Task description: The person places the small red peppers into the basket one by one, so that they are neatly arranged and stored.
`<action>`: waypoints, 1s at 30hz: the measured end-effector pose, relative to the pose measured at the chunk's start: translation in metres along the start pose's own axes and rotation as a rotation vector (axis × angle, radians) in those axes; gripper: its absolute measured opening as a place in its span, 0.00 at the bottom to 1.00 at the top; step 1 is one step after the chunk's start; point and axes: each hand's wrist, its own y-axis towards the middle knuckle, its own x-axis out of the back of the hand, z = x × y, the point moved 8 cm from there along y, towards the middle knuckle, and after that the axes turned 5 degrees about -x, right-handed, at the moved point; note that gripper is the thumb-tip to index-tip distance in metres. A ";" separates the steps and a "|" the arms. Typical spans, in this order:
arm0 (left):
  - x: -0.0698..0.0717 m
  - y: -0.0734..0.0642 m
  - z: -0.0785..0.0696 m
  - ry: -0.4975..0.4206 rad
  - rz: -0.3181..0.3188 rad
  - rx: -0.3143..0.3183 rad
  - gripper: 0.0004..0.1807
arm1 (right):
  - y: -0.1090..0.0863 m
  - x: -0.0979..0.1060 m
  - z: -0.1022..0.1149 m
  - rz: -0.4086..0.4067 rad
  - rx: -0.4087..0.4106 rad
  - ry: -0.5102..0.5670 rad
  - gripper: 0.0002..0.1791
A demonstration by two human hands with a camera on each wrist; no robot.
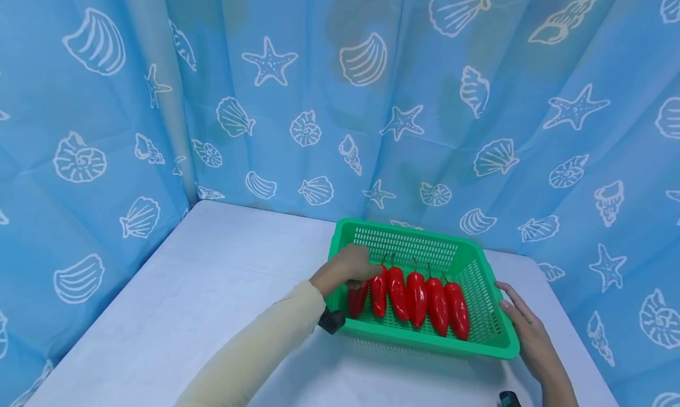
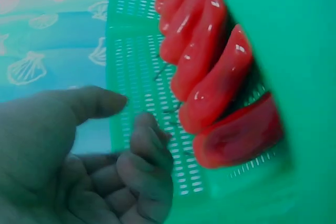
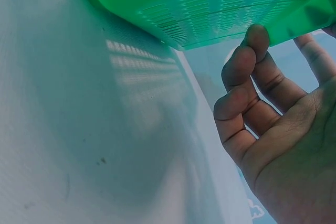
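Note:
A green plastic basket (image 1: 404, 331) with slotted walls holds several glossy red chili peppers (image 1: 416, 298), lying side by side in a row with thin dark stems at the far end. My left hand (image 1: 355, 265) is inside the basket's left part, over the leftmost pepper (image 1: 358, 300). In the left wrist view, this hand's thumb and loosely bent fingers are apart, near the stems, with nothing between them. My right hand (image 1: 531, 330) grips the basket's right rim. In the right wrist view its bent fingers (image 3: 239, 66) are beside the basket's underside, which stands off the table there.
The basket is over the right half of a white-covered table (image 1: 223, 265). Behind and beside the table hangs a blue curtain (image 1: 319, 100) printed with white shells and starfish. A black wrist device (image 1: 332, 320) sits near the basket's front left corner.

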 end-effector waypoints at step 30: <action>0.051 -0.076 0.123 -0.431 -0.421 -0.053 0.10 | 0.003 0.003 0.006 -0.007 0.022 -0.049 0.40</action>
